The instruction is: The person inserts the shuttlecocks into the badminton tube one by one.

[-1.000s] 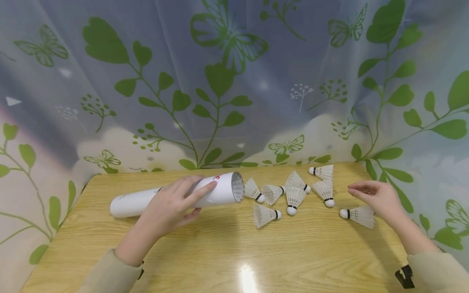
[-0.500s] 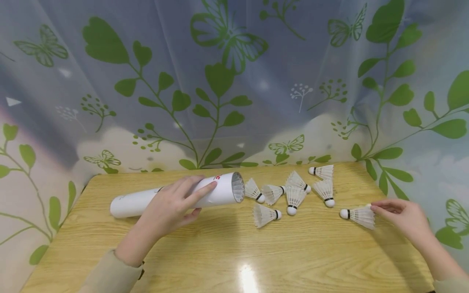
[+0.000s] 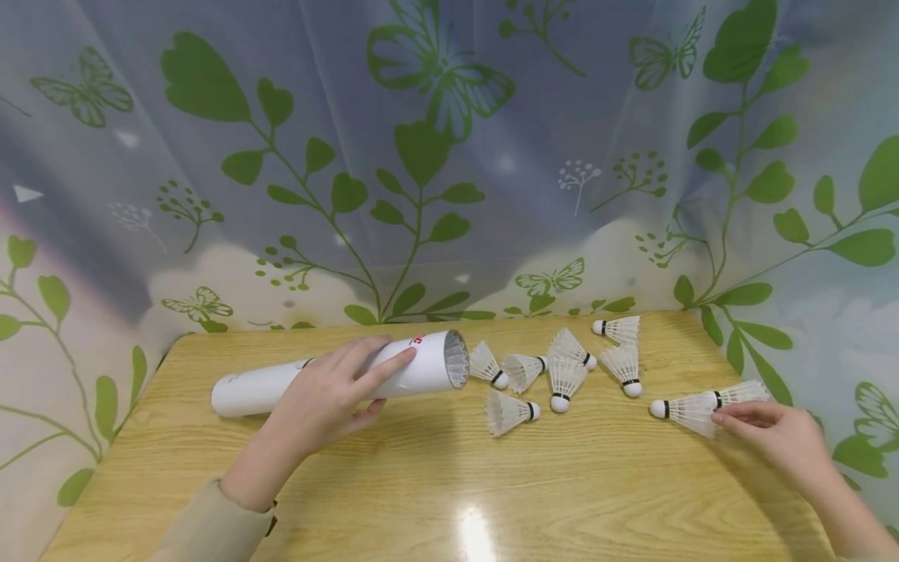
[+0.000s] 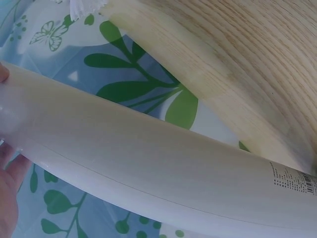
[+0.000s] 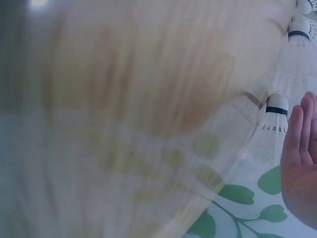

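My left hand (image 3: 337, 386) grips a white cardboard tube (image 3: 260, 388) lying across the table; in the left wrist view, the tube (image 4: 148, 148) fills the lower part. White mesh-like skirt edges show inside its open right end (image 3: 456, 359). On the right, my right hand (image 3: 779, 437) pinches the skirt edge of a white shuttlecock (image 3: 688, 412) whose cork points left. Just behind the fingers lies a second shuttlecock (image 3: 743, 393), its cork against the first one's skirt. In the right wrist view my fingertips meet the skirt near the upper cork (image 5: 298, 27).
Several loose shuttlecocks (image 3: 565, 382) lie between the tube and my right hand, some overlapping. Two more (image 3: 620, 329) (image 3: 621, 367) sit toward the back right. A leaf-patterned curtain (image 3: 421, 234) hangs behind the wooden table (image 3: 393, 484).
My right hand has moved right and down to the front shuttlecock's skirt, uncovering the shuttlecock behind it. The front shuttlecock has shifted slightly left. The left hand and tube stay put.
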Demonstrator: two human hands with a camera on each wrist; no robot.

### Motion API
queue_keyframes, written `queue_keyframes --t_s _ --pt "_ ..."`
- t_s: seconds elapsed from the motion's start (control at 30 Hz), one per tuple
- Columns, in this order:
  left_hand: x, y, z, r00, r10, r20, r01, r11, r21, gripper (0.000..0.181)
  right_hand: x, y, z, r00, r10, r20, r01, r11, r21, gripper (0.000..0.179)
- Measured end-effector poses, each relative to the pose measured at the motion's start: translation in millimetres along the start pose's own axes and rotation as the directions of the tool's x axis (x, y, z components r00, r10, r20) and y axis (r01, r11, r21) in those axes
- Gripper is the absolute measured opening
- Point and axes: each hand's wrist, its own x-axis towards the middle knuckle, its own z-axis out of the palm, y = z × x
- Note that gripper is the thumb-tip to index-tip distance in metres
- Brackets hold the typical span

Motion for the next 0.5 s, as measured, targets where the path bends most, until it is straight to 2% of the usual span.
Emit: queue_keyframes --t_s 0.1,0.3,0.5 --pt "-0.1 0.0 -0.5 1.000 0.003 -0.001 -0.003 1.000 0.000 0.090 0.7 0.2 3.4 1.000 -0.006 0.005 0.006 1.000 0.001 0.046" --pt "-1.0 0.2 -0.7 1.000 0.006 -0.003 -0.006 1.000 0.001 0.090 0.6 -4.9 9.9 0.998 -0.066 -0.019 0.066 0.998 0.005 0.037" --pt "-1.4 -0.2 -0.1 1.000 0.005 -0.003 -0.005 1.000 -0.006 0.091 -2.3 -15.6 6.5 0.997 -0.080 -0.013 0.080 0.997 -0.011 0.033"
